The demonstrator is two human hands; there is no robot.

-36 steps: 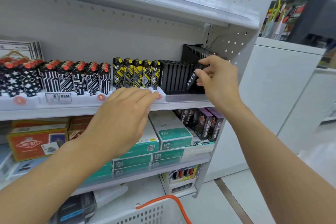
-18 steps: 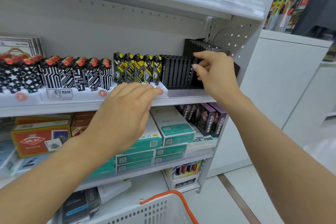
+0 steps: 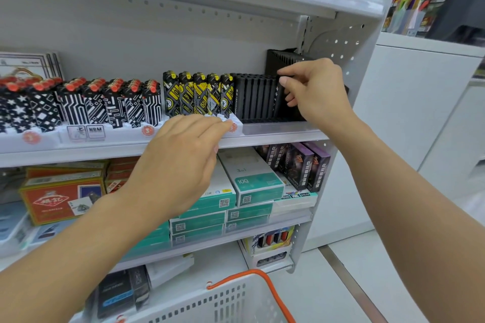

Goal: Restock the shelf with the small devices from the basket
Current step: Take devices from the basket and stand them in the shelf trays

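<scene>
Shelf (image 3: 273, 139) first: its middle tier carries the black slotted rack (image 3: 252, 98), my landmark here. Left of the rack stand the yellow-and-black devices (image 3: 198, 94), then the red-capped patterned ones (image 3: 105, 105). Well below it, the white basket (image 3: 223, 301) with its orange handle waits. My left hand (image 3: 181, 162) rests with straight, relaxed fingers at the shelf edge, just below and left of the rack, gripping nothing. My right hand (image 3: 315, 92) pinches a black device (image 3: 278, 98) at the rack's right end. A second ago that device leaned tilted out of the rack; now it stands nearly upright in its slot, so I judge this piece almost seated.
</scene>
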